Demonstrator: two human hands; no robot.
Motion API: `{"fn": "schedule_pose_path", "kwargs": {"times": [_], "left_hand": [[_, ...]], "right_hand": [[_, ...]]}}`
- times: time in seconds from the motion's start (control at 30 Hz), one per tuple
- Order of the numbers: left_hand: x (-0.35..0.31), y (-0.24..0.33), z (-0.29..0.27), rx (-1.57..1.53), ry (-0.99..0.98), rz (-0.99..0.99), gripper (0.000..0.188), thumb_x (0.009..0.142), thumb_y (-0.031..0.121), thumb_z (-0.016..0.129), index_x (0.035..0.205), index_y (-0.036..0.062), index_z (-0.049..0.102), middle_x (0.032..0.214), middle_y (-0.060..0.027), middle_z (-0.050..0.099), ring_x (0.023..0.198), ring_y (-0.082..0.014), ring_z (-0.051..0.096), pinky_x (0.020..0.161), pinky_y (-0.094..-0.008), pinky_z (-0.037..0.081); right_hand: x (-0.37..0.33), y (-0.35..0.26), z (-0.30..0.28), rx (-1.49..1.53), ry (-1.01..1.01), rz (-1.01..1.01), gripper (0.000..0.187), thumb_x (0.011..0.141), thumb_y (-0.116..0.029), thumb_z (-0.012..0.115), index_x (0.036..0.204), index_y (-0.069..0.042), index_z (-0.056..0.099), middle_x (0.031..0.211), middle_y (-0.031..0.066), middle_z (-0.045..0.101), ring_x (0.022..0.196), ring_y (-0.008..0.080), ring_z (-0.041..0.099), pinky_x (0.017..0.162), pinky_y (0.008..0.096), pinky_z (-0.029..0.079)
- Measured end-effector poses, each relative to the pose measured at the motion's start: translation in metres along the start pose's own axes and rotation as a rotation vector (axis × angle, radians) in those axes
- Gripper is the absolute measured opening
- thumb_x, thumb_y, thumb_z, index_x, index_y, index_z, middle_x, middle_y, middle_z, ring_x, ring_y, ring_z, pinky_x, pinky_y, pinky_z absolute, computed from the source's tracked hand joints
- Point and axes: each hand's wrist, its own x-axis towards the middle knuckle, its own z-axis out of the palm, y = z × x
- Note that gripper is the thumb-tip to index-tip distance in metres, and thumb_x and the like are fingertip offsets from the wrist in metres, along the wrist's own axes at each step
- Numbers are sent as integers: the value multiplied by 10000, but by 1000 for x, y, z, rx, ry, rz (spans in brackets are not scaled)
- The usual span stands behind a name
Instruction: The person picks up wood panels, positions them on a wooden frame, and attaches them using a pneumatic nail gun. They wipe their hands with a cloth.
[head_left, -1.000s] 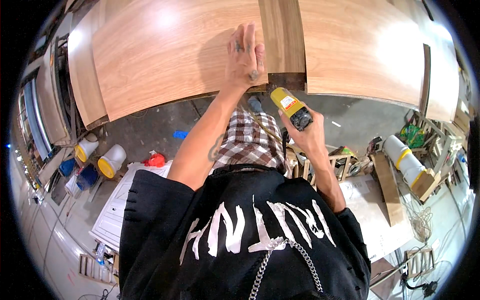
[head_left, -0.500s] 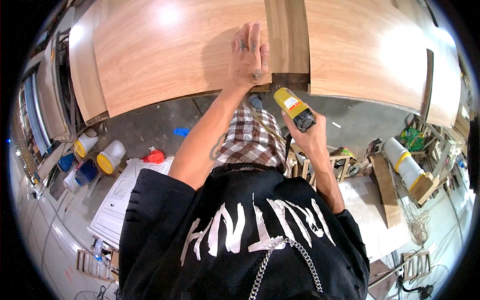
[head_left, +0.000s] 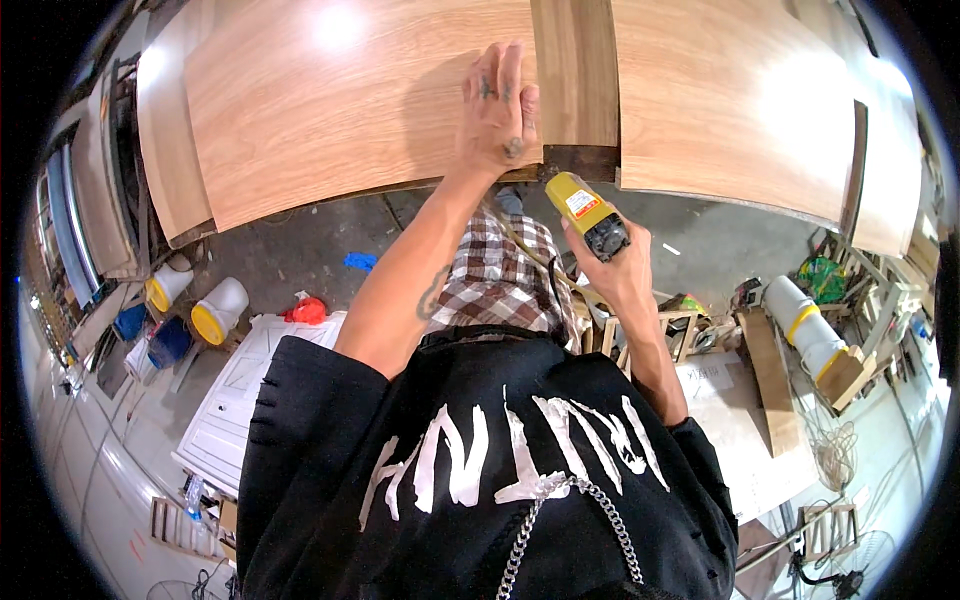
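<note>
My left hand [head_left: 497, 112] rests on the light wood-grain panel [head_left: 330, 110], close to that panel's right edge, with its fingers stretched away from me. In my right hand [head_left: 625, 262] is a yellow handheld power tool [head_left: 576, 203] with a black rear end; my fingers wrap round that end. The tool's front points at the near edge of the work, by the corner of the left panel and the darker wood strip [head_left: 577, 80]. Whatever is fitted at its tip is too small to make out.
Another wood-grain panel [head_left: 730, 110] lies to the right of the strip. White-and-yellow buckets [head_left: 222, 308] stand on the floor at the left, and more buckets [head_left: 800, 310] at the right. A red bag [head_left: 306, 310] and a blue scrap [head_left: 360, 262] lie below the panels.
The power tool has shifted slightly forward and left, toward the panel's near edge. My left hand stays in place on the panel.
</note>
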Motion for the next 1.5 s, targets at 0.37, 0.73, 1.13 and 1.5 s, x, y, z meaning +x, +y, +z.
{"fn": "schedule_pose_path", "kwargs": {"times": [0.37, 0.73, 1.13, 1.5], "left_hand": [[-1, -3, 3, 11, 19, 23, 559, 985, 256, 456, 1461, 25, 277, 1363, -284, 417, 1227, -471, 421, 1034, -557, 342], [-11, -7, 8, 17, 39, 32, 561, 976, 217, 475, 1466, 31, 274, 1373, -287, 410, 1239, -479, 404, 1022, -561, 349], [16, -10, -23, -215, 109, -186, 162, 938, 120, 591, 1018, -20, 575, 980, -181, 625, 880, -312, 621, 795, -395, 511], [108, -16, -84, -1539, -160, -674, 338, 882, 307, 709, 1104, 62, 645, 956, -48, 665, 938, -203, 645, 867, -413, 539]], "right_hand": [[-2, -2, -1, -7, 9, 7, 560, 709, -169, 795, 1123, 156, 605, 898, 289, 682, 850, 325, 711, 751, 364, 536], [-6, 4, 5, -58, 15, 20, 608, 707, -191, 789, 1183, 133, 593, 924, 295, 680, 883, 340, 706, 782, 358, 541], [-85, 33, -109, 258, 264, 294, 417, 779, -286, 822, 1042, 15, 704, 860, 79, 718, 736, 131, 667, 647, 287, 536], [-98, -46, -225, 176, 563, 110, 397, 814, -88, 774, 1133, 30, 569, 828, 56, 620, 647, 117, 551, 586, 255, 460]]}}
